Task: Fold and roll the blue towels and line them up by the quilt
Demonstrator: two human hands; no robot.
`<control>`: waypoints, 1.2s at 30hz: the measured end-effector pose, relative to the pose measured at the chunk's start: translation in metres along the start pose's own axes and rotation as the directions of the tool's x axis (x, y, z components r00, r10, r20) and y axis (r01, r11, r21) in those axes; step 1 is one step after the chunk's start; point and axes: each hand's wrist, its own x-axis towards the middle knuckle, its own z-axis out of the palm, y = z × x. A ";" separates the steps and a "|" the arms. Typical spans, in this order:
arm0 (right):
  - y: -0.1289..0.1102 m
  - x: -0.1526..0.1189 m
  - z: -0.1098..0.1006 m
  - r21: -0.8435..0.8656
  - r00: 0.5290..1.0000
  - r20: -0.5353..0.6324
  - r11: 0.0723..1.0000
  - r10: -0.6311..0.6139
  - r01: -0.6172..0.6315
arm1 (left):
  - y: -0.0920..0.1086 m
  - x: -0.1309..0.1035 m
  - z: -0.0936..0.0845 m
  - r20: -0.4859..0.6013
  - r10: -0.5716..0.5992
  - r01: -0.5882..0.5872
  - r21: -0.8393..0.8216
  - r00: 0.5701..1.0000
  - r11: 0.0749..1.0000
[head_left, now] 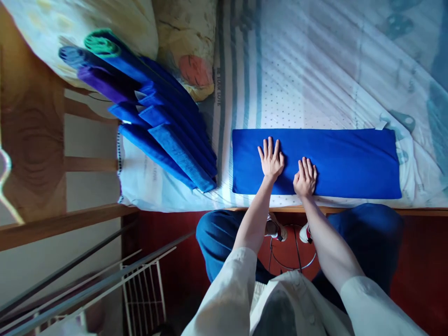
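A blue towel (350, 163), folded into a long flat rectangle, lies along the near edge of the bed, with a small white tag at its far right edge. My left hand (271, 161) rests flat on the towel's left part, fingers spread. Just to its right, my right hand (305, 178) presses palm down near the towel's front edge, fingers stretched out and close together. Neither hand grasps anything. To the left, a stack of rolled and folded towels (175, 135), mostly blue, leans in a slanted pile; one roll shows a green end and another is purple.
Pillows (115, 28) lie behind the towel stack. A wrinkled patterned sheet (315, 70) covers the bed. A wooden bed end (31, 116) stands at left, with a white metal rack (143, 289) below it. My knees are against the bed's front edge.
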 end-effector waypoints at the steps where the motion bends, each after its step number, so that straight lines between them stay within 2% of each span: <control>1: -0.001 0.000 -0.001 0.012 1.000 0.006 1.000 0.007 -0.007 | 0.000 0.000 -0.002 0.007 -0.002 0.002 0.022 1.000 1.000; 4: -0.003 -0.001 -0.006 0.048 0.999 0.037 0.999 0.023 -0.025 | -0.004 0.001 -0.006 -0.010 0.003 -0.002 0.013 1.000 1.000; 8: -0.012 0.006 -0.016 0.069 0.994 0.102 0.996 0.046 -0.053 | -0.008 0.001 -0.002 -0.051 0.012 -0.013 -0.014 0.999 1.000; 12: -0.024 0.037 -0.017 0.103 0.976 0.208 0.994 -0.060 0.039 | -0.009 -0.001 0.002 -0.082 0.017 -0.019 -0.013 0.996 1.000; 15: -0.016 0.071 -0.017 0.155 0.944 0.279 0.979 -0.174 0.135 | -0.010 -0.001 0.002 -0.087 0.023 -0.023 -0.004 0.996 1.000; 18: 0.019 0.098 -0.029 0.174 0.906 0.329 0.961 -0.265 0.217 | -0.012 -0.001 0.002 -0.087 0.022 -0.023 -0.016 0.996 1.000; 20: 0.051 0.107 -0.044 0.143 0.905 0.336 0.964 -0.262 0.226 | -0.013 -0.001 0.002 -0.083 0.018 -0.021 -0.038 0.996 0.999; 24: 0.112 0.115 -0.079 0.006 0.942 0.300 0.988 -0.152 0.157 | -0.014 0.000 0.002 -0.063 0.009 -0.015 -0.086 0.998 0.996; 28: 0.161 0.119 -0.106 -0.109 0.965 0.256 0.990 -0.056 0.086 | -0.012 0.000 0.000 -0.059 -0.005 -0.002 -0.109 0.998 0.994; 32: 0.200 0.121 -0.123 -0.183 0.977 0.214 0.983 0.022 0.018 | -0.010 -0.001 -0.002 -0.063 -0.008 0.000 -0.125 0.998 0.992; 36: 0.227 0.121 -0.136 -0.227 0.979 0.190 0.973 0.079 -0.035 | -0.010 -0.001 -0.002 -0.069 -0.006 -0.003 -0.135 0.998 0.991</control>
